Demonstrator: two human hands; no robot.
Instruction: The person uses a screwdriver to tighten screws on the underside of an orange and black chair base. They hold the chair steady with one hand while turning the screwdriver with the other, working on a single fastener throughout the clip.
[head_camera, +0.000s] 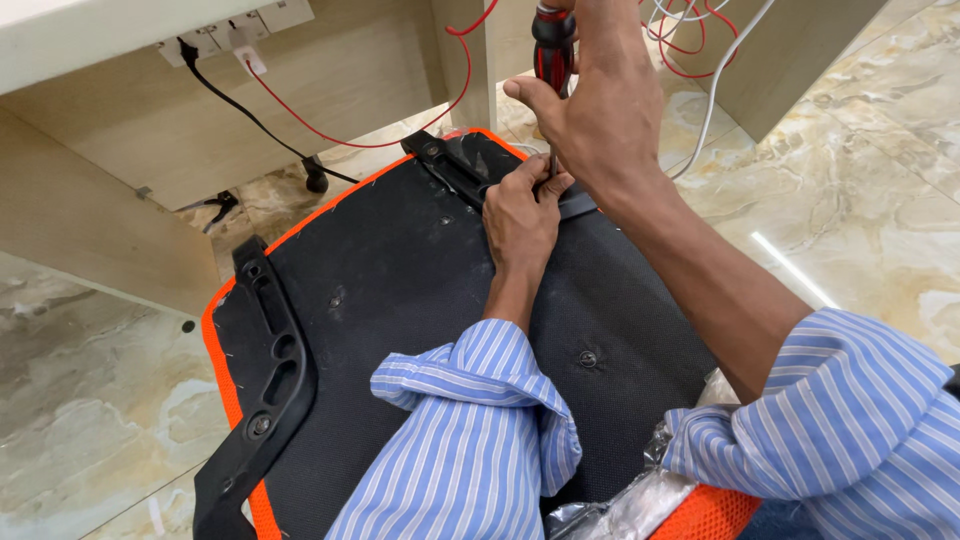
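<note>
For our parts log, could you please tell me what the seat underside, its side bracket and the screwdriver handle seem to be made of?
Seat underside: black woven fabric, matte, stapled along an orange edge. Side bracket: probably moulded black plastic, slightly glossy. Screwdriver handle: red-and-black plastic or rubber, in the right hand.

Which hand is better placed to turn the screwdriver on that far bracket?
Probably the right hand: it already grips the screwdriver handle from above. The left hand pinches low at the tip by the black bracket, steadying it.

Bright, even indoor light; glare streak on the marble floor (795, 270).
</note>
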